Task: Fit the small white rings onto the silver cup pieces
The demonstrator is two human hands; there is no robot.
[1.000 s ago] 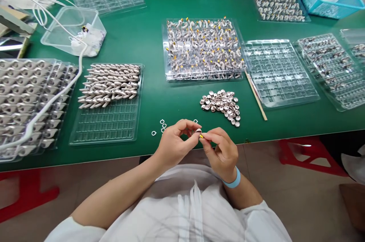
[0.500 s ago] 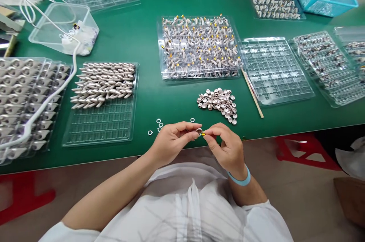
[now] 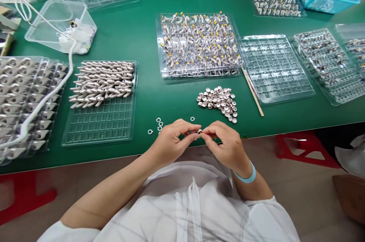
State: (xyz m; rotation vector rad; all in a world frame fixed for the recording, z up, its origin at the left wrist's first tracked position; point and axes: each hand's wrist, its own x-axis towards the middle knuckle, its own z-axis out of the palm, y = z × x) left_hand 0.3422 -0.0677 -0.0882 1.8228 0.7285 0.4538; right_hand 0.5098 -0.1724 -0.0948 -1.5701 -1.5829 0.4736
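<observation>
My left hand (image 3: 171, 143) and my right hand (image 3: 225, 145) meet at the near edge of the green table (image 3: 142, 40). Their fingertips pinch together on a small silvery cap (image 3: 199, 131) with a yellow-tipped part pushed against it. A loose pile of the same silvery caps (image 3: 219, 99) lies just beyond my right hand. A few small white rings (image 3: 158, 123) lie on the table beside my left hand.
A clear tray of white yellow-tipped parts (image 3: 198, 44) sits behind the pile. A half-filled tray of silvery shells (image 3: 101, 99) is at left, stacked trays (image 3: 25, 97) further left with a white cable (image 3: 45, 97) over them. An empty tray (image 3: 275, 67) and a wooden stick (image 3: 252, 90) lie at right.
My hands have closed tighter together; the yellow-tipped part in my right fingers has gone into the cap held by my left. The view has shifted slightly.
</observation>
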